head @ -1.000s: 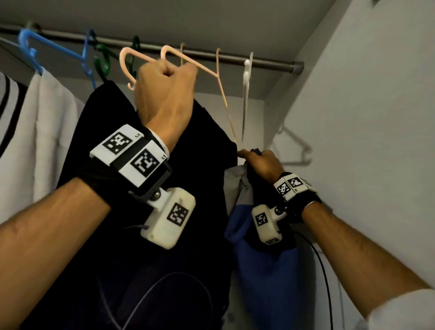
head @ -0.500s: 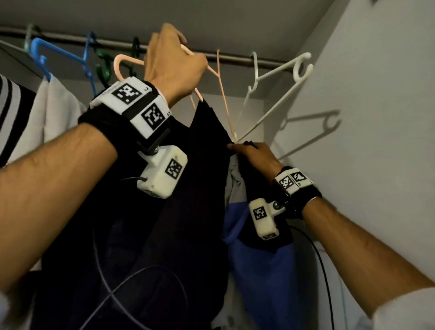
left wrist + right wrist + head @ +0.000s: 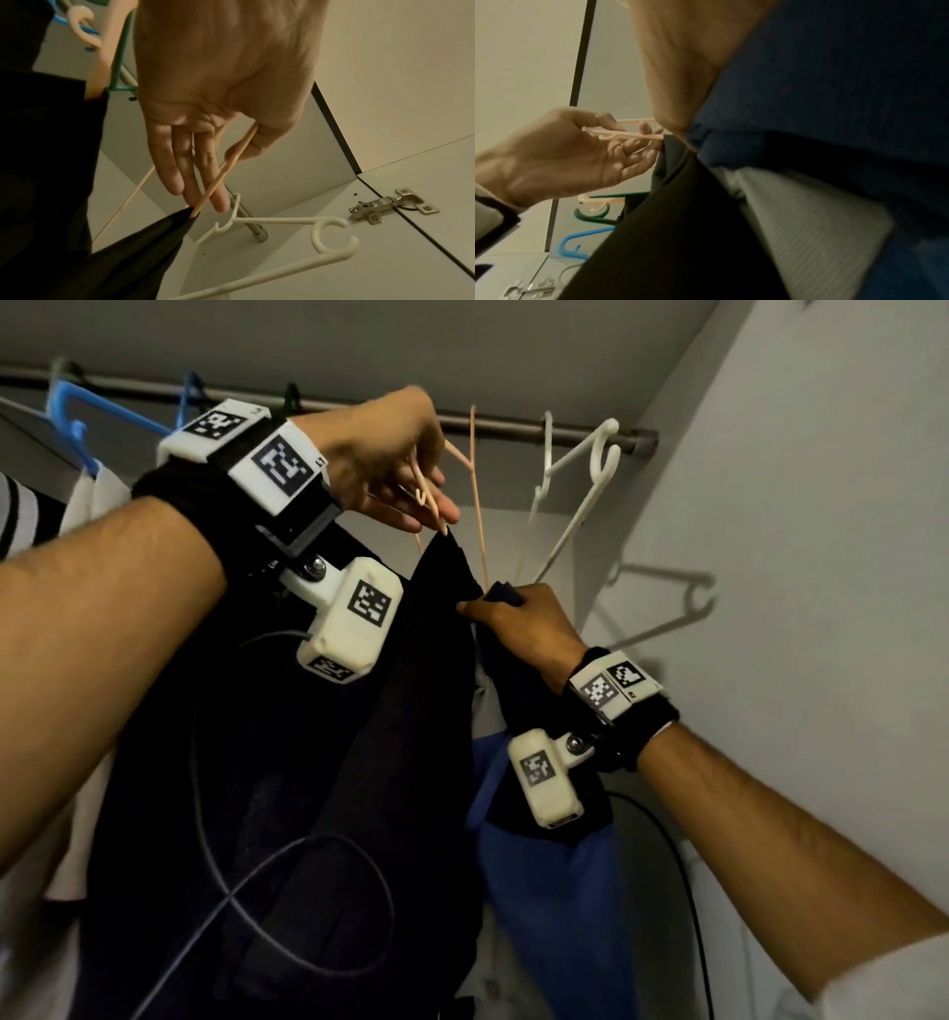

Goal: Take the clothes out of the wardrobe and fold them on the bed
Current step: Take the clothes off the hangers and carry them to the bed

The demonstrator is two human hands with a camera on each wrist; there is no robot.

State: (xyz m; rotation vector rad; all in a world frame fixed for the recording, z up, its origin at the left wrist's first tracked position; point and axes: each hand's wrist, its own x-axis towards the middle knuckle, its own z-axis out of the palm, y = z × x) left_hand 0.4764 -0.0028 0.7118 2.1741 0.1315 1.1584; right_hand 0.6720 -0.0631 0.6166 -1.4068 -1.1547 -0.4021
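Left hand (image 3: 395, 464) pinches peach hanger (image 3: 221, 172) just under the rail (image 3: 503, 426); black garment (image 3: 318, 788) hangs straight below it. Right hand (image 3: 518, 624) grips blue garment (image 3: 554, 891) alongside, lower right.

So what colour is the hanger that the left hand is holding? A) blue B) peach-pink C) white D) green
B: the left hand pinches the thin peach-pink plastic hanger that carries the black garment; the white plastic hanger hangs untouched beside it.
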